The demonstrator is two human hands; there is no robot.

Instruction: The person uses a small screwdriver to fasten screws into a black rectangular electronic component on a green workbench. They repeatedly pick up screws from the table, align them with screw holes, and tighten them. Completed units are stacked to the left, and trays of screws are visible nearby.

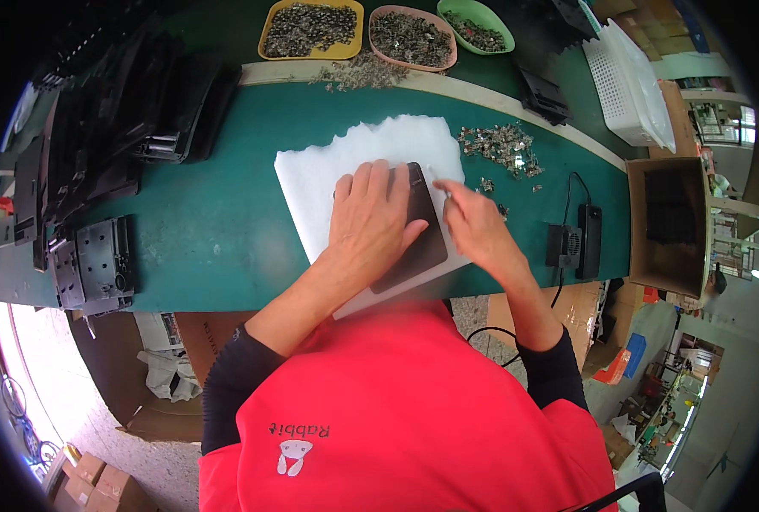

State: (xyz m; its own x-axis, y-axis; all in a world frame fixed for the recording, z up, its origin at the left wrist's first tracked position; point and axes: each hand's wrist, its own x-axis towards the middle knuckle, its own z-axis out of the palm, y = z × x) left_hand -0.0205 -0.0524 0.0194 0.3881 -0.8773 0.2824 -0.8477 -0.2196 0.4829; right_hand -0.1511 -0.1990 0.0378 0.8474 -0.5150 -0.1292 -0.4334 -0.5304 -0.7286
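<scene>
A dark flat panel [428, 235] with rounded corners lies on a white foam sheet [307, 175] at the front of the green table. My left hand [367, 213] rests flat on the panel, fingers stretched toward its far edge and thumb out to the right. Just right of the panel, above the foam, is my right hand [480, 229]. Its fingers are curled in, with the index finger and thumb close together near the panel's right edge. Whatever small thing they pinch is too blurred to name. A loose pile of small metal parts [503, 147] lies beyond that hand.
Yellow [266, 43], pink [414, 66] and green [507, 38] trays of small metal parts stand at the back. Black plastic housings [98, 260] are stacked at left. A black power device [563, 246], a cardboard box [665, 164] and a white basket [608, 77] are at right.
</scene>
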